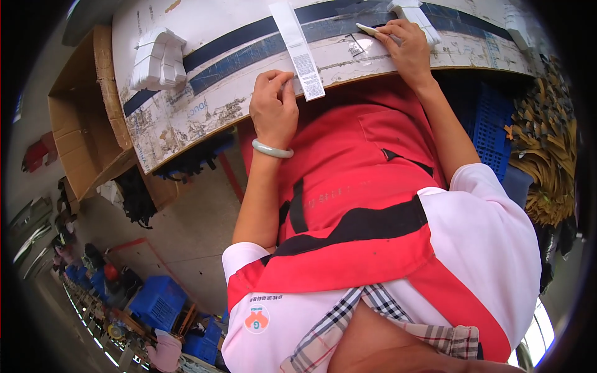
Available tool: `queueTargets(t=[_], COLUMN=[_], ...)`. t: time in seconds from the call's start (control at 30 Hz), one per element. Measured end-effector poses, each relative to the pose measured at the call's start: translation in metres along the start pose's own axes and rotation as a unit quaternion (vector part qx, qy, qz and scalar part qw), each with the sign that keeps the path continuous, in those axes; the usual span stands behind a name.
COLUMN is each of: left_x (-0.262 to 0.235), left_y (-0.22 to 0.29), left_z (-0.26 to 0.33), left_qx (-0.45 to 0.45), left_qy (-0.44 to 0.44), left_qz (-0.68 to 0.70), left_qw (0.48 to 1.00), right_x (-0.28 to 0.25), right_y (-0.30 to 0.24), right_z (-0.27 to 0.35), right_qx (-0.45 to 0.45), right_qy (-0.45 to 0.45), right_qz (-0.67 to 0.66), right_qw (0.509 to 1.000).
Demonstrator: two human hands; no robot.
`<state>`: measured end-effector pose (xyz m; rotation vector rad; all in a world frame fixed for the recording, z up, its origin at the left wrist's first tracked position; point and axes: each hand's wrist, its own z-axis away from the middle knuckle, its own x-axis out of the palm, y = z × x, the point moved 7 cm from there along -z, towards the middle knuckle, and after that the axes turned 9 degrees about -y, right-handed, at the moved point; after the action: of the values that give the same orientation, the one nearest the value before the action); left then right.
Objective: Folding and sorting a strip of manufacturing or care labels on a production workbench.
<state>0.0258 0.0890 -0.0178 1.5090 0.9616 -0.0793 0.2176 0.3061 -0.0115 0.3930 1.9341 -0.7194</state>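
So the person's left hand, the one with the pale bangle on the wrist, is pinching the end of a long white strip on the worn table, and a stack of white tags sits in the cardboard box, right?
Not quite. The stack of white tags lies on the table, beside the cardboard box, as the head view shows. The rest holds: the left hand, bangle on its wrist, pinches the strip.

Between the left hand [273, 105] and the right hand [407, 50] the near edge of the worktable [186, 118] is bare, so a hand can pass there. The long white label strip [298, 50] lies across this way, from the far edge down to the near edge, just beside the left hand. Toward the left edge the stack of white tags [158, 59] blocks (bare surface lies around it). A second white stack [416, 15] stands by the right hand.
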Motion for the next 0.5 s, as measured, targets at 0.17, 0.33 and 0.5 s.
queueTargets(t=[0.17,0.33,0.5], left_x=[0.001,0.002,0.001], left_y=[-0.003,-0.004,0.000], left_z=[0.004,0.008,0.007], left_qx=[-0.023,-0.016,0.013], left_qy=[-0.006,0.001,0.018], left_qz=[0.020,0.021,0.010], left_qw=[1.000,1.000,1.000], right_x=[-0.025,-0.041,-0.021], right_y=[-0.021,-0.031,-0.032], right_z=[-0.005,-0.023,-0.028], right_qx=[-0.001,-0.026,-0.165], right_qy=[0.007,-0.063,-0.208], right_qz=[-0.057,-0.170,-0.076], right_qw=[0.998,0.983,0.961])
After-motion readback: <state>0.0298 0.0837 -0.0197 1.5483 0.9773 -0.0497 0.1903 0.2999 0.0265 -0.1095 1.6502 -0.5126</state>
